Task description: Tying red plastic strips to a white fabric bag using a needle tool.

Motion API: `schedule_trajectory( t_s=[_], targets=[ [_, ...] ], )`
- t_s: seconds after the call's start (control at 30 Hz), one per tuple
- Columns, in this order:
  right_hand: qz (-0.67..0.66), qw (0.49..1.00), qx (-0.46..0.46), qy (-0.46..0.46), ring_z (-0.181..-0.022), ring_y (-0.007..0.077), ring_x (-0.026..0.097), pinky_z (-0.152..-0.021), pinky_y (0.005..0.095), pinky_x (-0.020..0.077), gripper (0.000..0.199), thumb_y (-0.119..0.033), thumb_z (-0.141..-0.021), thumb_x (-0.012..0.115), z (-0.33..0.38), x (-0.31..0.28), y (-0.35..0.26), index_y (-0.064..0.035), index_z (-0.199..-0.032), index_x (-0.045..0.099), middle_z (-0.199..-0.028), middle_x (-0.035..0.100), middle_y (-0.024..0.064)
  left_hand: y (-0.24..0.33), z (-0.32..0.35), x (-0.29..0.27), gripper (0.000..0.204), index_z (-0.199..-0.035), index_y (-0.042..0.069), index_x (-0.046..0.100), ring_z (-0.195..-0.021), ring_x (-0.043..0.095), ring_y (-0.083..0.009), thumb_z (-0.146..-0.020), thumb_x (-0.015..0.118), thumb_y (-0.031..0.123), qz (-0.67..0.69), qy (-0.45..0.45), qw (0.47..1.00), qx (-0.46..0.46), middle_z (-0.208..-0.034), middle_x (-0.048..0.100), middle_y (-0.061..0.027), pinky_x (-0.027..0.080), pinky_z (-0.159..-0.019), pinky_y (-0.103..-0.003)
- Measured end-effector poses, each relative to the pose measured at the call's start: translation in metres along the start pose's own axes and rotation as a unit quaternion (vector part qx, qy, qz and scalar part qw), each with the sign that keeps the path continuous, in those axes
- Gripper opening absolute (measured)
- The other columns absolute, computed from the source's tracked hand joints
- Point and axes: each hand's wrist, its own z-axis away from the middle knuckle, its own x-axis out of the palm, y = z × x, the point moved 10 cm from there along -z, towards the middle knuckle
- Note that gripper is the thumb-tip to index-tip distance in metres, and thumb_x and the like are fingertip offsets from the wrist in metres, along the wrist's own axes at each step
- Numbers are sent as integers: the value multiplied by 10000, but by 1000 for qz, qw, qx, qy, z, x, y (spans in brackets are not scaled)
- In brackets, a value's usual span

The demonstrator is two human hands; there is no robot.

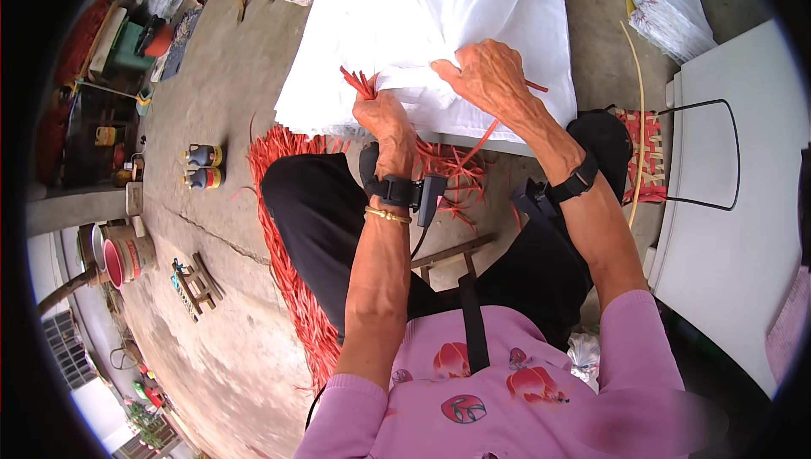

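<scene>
Concrete floor, cracked and grey, spreads under a seated person whose lap faces a big white sack lying flat ahead. Both hands work at the sack's near edge. The left hand is clenched around a bunch of red strips, the ends poking up past the thumb, and it presses against the folded hem. The right hand pinches the white cloth itself, fingers curled over a crease, with 1 strip trailing beneath the wrist. To do this step well, the right hand should probably keep the hem taut and flat while the left feeds the strips close to the fold, so nothing bunches or slips. The sack looks thin, slightly glossy and wrinkled, stiff enough to hold a crease. More red strips lie in a long heap on the floor beside the left leg, and others tangle on the lap. 2 bottles stand well apart to the left; a white panel sits at right.
</scene>
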Motion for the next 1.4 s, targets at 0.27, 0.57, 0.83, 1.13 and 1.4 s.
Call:
schedule_trajectory(
  t_s=[0.27, 0.57, 0.83, 1.13, 1.4],
  targets=[
    [-88, 996, -29, -1, -448, 325, 540, -452, 440, 430, 661, -550, -825, 476, -5, 13, -2, 16, -494, 554, -427, 489, 171, 84, 45, 30, 164, -817, -24, 629, -556, 531, -180, -698, 519, -45, -153, -66, 953, 255, -658, 585, -128, 437, -556, -316],
    [-321, 929, 179, -49, -503, 188, 498, -476, 339, 406, 548, -504, -673, 612, -5, 19, 41, 24, -543, 545, -518, 513, 98, 83, 45, 40, 375, -1145, -9, 545, -569, 407, -23, -795, 639, 86, -8, -290, 953, 86, -909, 632, -47, 330, -503, -170],
    [-256, 949, 174, -58, -436, 196, 455, -435, 356, 384, 499, -438, -705, 612, -5, 18, 48, 8, -507, 509, -465, 474, 91, 59, 64, 55, 296, -1059, -39, 570, -870, 564, -165, -771, 598, 23, -157, -217, 953, 139, -938, 609, -94, 456, -788, -297],
    [1, 1000, 7, 9, -383, 269, 462, -417, 387, 399, 421, -291, -718, 584, -1, -15, 15, 33, -465, 494, -419, 451, 172, -22, 18, 31, 153, -856, -42, 609, -482, 477, -124, -761, 490, -20, 23, -74, 983, -169, -634, 557, -64, 366, -447, -250],
    [107, 989, -98, -26, -430, 317, 508, -437, 410, 402, 365, -298, -742, 571, 3, 4, -8, 16, -558, 591, -455, 495, 175, 89, 64, 67, 134, -794, -13, 581, -507, 549, -213, -693, 500, -48, -285, -168, 897, 294, -556, 538, -132, 429, -510, -317]
  ],
)
